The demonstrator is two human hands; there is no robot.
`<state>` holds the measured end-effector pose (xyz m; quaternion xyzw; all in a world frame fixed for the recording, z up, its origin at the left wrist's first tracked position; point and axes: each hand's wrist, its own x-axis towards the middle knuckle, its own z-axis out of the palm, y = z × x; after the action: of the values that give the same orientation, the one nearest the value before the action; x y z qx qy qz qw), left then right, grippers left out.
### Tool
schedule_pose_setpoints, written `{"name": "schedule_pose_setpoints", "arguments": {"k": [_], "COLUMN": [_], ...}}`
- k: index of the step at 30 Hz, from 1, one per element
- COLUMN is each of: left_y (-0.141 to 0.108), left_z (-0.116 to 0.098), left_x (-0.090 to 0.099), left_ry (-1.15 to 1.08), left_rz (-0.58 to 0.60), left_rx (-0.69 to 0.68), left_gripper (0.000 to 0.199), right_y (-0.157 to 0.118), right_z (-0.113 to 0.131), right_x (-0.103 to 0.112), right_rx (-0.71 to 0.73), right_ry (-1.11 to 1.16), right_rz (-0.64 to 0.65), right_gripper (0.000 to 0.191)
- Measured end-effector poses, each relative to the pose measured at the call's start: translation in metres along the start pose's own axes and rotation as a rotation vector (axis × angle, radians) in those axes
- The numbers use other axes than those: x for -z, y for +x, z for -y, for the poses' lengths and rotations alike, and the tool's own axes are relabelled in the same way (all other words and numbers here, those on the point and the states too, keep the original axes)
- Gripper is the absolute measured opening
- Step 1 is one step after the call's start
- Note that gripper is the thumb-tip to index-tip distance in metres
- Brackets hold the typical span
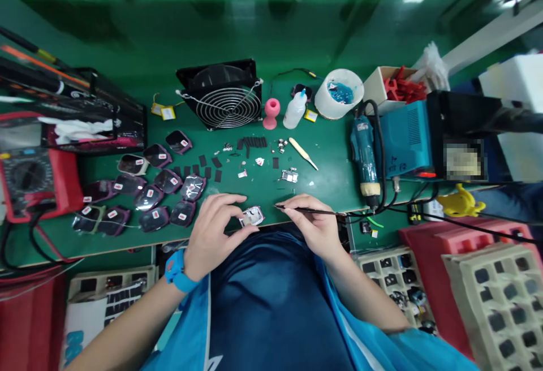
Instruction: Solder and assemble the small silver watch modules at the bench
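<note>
My left hand (214, 228), with a blue band at the wrist, grips a small open watch case (253, 215) by its sides at the table's front edge. The case is light inside with a purplish rim; its fine parts are too small to make out. Thin black tweezers (306, 210) are pinched in my right hand (317, 228), their tip pointing left toward the case but apart from it. Just beyond lie a small circuit board (289, 176), several black foam pads (254, 142) and a cream-handled tool (302, 152).
Several purple-rimmed watch faces (155, 219) lie at left, near a red multimeter (29, 173). Along the back stand a fan (229, 105), a white squeeze bottle (295, 109) and a white tub (339, 105). A teal electric screwdriver (365, 162) and a blue power unit (405, 139) stand right.
</note>
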<state>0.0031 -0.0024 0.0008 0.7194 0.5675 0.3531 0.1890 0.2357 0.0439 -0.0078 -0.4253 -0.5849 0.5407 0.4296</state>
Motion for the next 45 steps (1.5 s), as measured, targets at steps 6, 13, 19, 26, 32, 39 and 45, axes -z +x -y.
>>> {"name": "schedule_pose_setpoints", "arguments": {"k": [6, 13, 19, 26, 32, 39, 45], "left_y": [-0.009, -0.008, -0.01, -0.009, -0.009, -0.009, -0.01], "left_z": [0.003, 0.009, 0.009, 0.009, 0.008, 0.01, 0.01], "left_x": [-0.006, -0.008, -0.01, -0.009, -0.009, -0.01, -0.009], "left_ry": [0.144, 0.092, 0.093, 0.093, 0.101, 0.094, 0.085], "left_rz": [0.027, -0.017, -0.021, -0.024, -0.015, -0.009, 0.001], "left_rx": [-0.104, -0.127, -0.109, -0.124, -0.12, -0.138, -0.13], "left_gripper": [0.015, 0.013, 0.013, 0.014, 0.012, 0.014, 0.013], "right_y": [0.006, 0.011, 0.012, 0.016, 0.016, 0.018, 0.029], "right_z": [0.004, 0.003, 0.002, 0.004, 0.004, 0.005, 0.013], "right_x": [-0.002, -0.01, -0.013, -0.016, -0.018, -0.023, -0.03], "right_rx": [-0.061, -0.043, 0.01, 0.051, 0.074, -0.059, -0.314], "right_ry": [0.042, 0.053, -0.014, -0.081, -0.127, -0.071, -0.005], "right_rz": [0.099, 0.136, 0.155, 0.172, 0.161, 0.121, 0.017], "right_gripper": [0.009, 0.012, 0.017, 0.02, 0.019, 0.009, 0.016]}}
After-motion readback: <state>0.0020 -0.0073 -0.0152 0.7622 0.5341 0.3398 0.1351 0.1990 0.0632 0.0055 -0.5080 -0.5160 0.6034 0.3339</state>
